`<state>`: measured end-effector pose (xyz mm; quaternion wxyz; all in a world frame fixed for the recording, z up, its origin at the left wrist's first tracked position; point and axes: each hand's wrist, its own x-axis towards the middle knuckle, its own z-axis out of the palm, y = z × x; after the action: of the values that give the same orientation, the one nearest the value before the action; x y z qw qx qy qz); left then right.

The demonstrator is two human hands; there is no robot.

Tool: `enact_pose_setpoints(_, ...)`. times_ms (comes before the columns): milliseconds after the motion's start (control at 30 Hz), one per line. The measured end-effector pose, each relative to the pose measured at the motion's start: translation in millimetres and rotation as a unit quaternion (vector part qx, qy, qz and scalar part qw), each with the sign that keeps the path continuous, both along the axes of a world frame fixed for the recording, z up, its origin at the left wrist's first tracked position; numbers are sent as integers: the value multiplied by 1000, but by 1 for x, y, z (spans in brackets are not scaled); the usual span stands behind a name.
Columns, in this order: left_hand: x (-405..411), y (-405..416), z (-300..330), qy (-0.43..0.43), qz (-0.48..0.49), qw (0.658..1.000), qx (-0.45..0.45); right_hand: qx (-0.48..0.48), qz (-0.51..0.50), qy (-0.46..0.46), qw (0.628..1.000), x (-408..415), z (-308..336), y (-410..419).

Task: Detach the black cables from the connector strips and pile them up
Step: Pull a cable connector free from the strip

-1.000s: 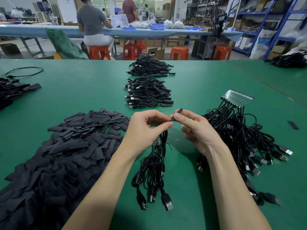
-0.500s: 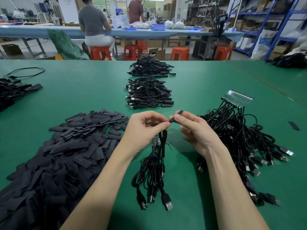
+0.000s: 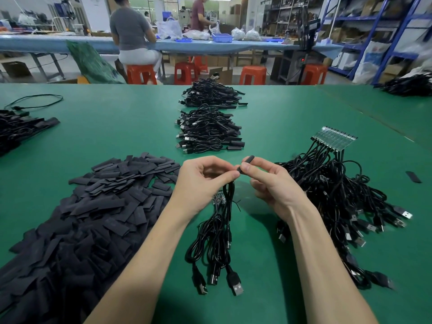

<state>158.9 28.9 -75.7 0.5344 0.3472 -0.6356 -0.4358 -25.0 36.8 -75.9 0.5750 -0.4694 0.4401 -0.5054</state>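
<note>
Bare green table (image 3: 112, 136) lies open ahead-left and between the two cable piles (image 3: 209, 130) and the connector strip (image 3: 334, 140). The flat black sleeves (image 3: 88, 218) crowd the left, tangled cables (image 3: 339, 202) the right; the near bundle (image 3: 217, 242) probably blocks the centre lane

Both my forearms reach in bare from the bottom edge and angle toward each other, meeting near the middle of the view. My left hand (image 3: 201, 183) is raised with the wrist bent, fingers curled inward and thumb and forefinger pressed together in a pinch at its right side. My right hand (image 3: 273, 185) faces it, back toward me, thumb and forefinger pinching as well, the other fingers curled loosely beneath. The fingertips of the two hands nearly touch.
</note>
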Motion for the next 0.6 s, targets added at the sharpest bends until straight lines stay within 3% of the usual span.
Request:
enact_pose_setpoints(167,-2,-2,-1,-8,7,1000,1,-10,-23,9,1000,2,1,1)
enact_pose_setpoints(367,-5,-3,-4,18,6,1000,22,-89,-55,-3,995,9,3,2)
enact_pose_setpoints(600,-6,-6,-9,7,21,999,45,-77,-116,-19,990,11,0,0)
